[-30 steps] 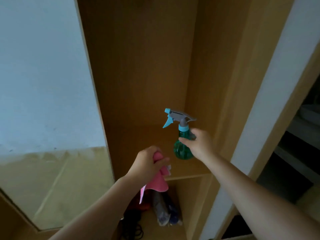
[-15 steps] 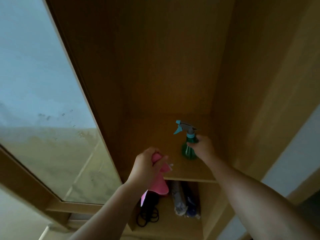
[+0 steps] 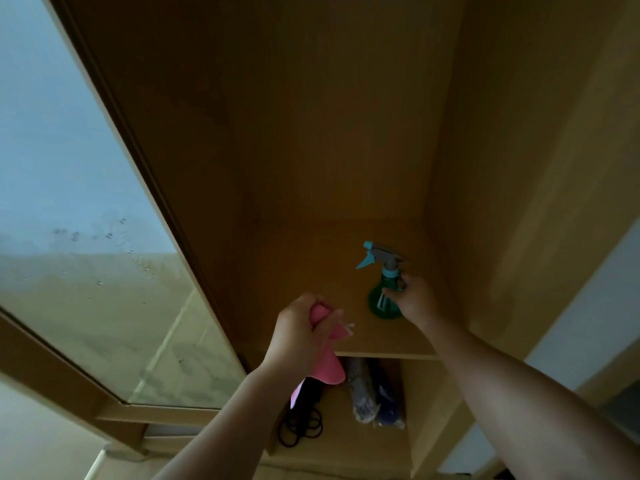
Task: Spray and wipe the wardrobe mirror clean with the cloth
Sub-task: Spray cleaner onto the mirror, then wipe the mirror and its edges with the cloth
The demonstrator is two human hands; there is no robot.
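HEAD VIEW: A person stands at an open wardrobe, both arms raised. The right grip (image 3: 414, 299) is clenched round the neck of a green spray bottle (image 3: 376, 306), fingers curled just under its teal trigger head. The bottle is upright & its base looks to be on the wooden shelf (image 3: 363, 341), near the right wall, tho contact can't be confirmed. The left grip (image 3: 300, 332) is clenched on a pink cloth (image 3: 329, 372), bunched in the fist w/ a tail hanging past the shelf's front edge. At left, the mirror (image 3: 86, 289) on the wardrobe door carries scattered droplets at mid-height & a hazy lower half. Below the shelf: black loops (image 3: 301, 429) & wrapped bundles (image 3: 362, 396).

Judgement: w/ drops on the glass, the step in hand is prob. parking the bottle before wiping. To do it well, seat the base flat & well back from the edge, nozzle away from the glass, & open the fingers only once it stands alone. Then shake the cloth out flat, not wadded, & reach the wet patch before drops run, working top to btm.
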